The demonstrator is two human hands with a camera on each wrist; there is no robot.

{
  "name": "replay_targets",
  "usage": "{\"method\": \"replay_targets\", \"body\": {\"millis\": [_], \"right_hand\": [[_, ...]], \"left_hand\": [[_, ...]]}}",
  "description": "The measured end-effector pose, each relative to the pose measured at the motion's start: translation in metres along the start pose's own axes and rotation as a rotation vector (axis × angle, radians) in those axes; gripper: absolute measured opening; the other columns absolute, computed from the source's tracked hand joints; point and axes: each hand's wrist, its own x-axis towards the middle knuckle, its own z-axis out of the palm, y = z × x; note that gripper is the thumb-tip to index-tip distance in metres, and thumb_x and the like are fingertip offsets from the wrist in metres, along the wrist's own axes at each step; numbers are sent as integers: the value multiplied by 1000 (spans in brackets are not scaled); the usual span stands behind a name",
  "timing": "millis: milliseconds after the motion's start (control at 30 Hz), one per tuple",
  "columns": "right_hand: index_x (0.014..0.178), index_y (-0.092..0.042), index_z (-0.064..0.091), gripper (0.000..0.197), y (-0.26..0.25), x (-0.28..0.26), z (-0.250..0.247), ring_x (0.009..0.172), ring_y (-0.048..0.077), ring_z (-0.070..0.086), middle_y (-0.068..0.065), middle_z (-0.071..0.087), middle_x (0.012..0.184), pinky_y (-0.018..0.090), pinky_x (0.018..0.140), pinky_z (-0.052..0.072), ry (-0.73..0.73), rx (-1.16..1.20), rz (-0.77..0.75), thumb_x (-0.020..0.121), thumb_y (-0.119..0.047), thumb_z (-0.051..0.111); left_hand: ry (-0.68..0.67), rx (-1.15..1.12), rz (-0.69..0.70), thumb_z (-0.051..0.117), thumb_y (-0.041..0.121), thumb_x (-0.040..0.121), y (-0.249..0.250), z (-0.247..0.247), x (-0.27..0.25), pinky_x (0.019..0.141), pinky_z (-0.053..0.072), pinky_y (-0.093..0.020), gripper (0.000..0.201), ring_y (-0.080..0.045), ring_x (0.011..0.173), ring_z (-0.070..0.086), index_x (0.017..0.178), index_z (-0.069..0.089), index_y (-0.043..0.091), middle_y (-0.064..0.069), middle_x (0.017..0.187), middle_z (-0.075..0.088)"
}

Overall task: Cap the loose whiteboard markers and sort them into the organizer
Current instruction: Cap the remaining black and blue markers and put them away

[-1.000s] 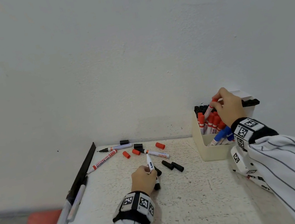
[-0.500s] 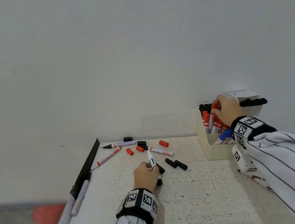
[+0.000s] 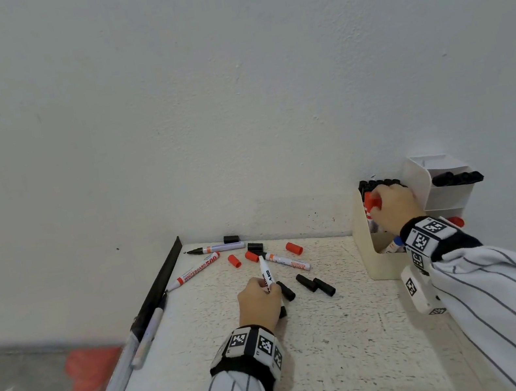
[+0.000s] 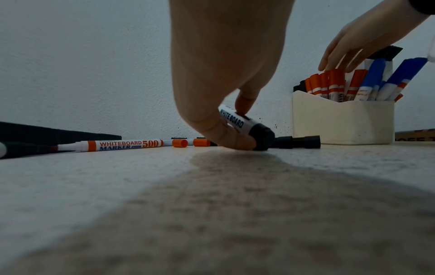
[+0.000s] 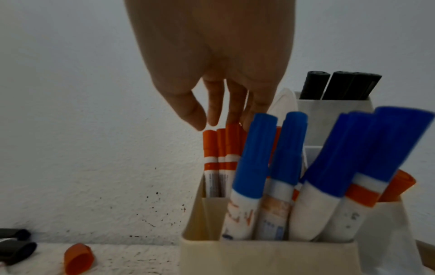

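Observation:
My left hand (image 3: 261, 301) pinches a white marker with black print (image 3: 267, 273) tilted, its black lower end on the table; the left wrist view shows thumb and fingers round the marker (image 4: 237, 121). My right hand (image 5: 216, 122) hangs over the cream organizer (image 3: 372, 254), straight fingertips touching the tops of the red-capped markers (image 5: 221, 147) standing in it. Blue-capped markers (image 5: 289, 148) fill the front compartment. Loose uncapped markers (image 3: 197, 269) (image 3: 287, 260) (image 3: 217, 247), red caps (image 3: 234, 260) and black caps (image 3: 315, 285) lie on the table.
The organizer's white upper tier (image 3: 443, 197) holds black markers (image 3: 457, 178). A black strip (image 3: 159, 288) and a pen (image 3: 149, 331) line the table's left edge. The wall stands close behind. A red blur (image 3: 90, 366) lies below the table's left side.
My right hand has lowered a red marker into the organizer among the other red ones, and its fingers now rest on the caps. The left hand keeps the marker in the same place.

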Motion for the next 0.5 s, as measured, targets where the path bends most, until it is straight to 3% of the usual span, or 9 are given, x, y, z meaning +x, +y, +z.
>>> {"method": "replay_targets", "body": {"millis": [67,133,167,233,333,400,500], "right_hand": [[106,-9,60,23,-9,-9,1,110,28,47,10,56,114,37,94,35,87,2,-108,85,-9,51],[103,-13,60,19,-22,-20,5,112,22,45,2,53,111,33,92,33,119,16,-222,86,-10,51],[102,-14,59,18,-29,-26,9,111,20,46,0,53,110,31,92,34,45,49,-257,88,-10,50],[108,-17,57,21,-42,-37,24,111,18,50,0,53,110,25,89,37,-261,137,-271,89,-11,50],[122,-27,53,35,-52,-51,49,118,19,48,2,49,129,29,94,37,-673,78,-273,88,-21,56],[124,-29,54,37,-54,-60,66,120,20,46,3,45,136,30,97,36,-748,14,-277,88,-26,57],[128,-25,53,40,-54,-70,83,120,20,44,5,44,135,28,97,35,-727,-14,-279,88,-26,56]], "left_hand": [[15,-21,-7,49,22,93,1,-1,-1,67,53,-27,26,-17,75,61,115,51,7,-13,109,60],[57,-40,-12,45,22,94,1,-2,-2,75,55,-37,19,-24,83,63,107,48,9,-12,104,59],[81,-42,-13,44,22,94,2,-2,-2,77,54,-38,17,-25,85,62,105,46,9,-12,102,58],[124,-45,-19,39,21,96,2,-1,-2,77,51,-38,20,-26,86,57,107,45,5,-13,100,56],[186,-103,-16,35,17,97,2,0,0,70,42,-35,25,-29,85,51,113,45,-1,-19,104,55],[220,-139,-20,34,14,97,1,1,1,67,37,-33,25,-27,81,49,114,43,-2,-21,104,55],[216,-149,-15,37,15,96,-2,2,1,67,43,-36,22,-29,80,54,113,41,1,-20,102,57]]}}
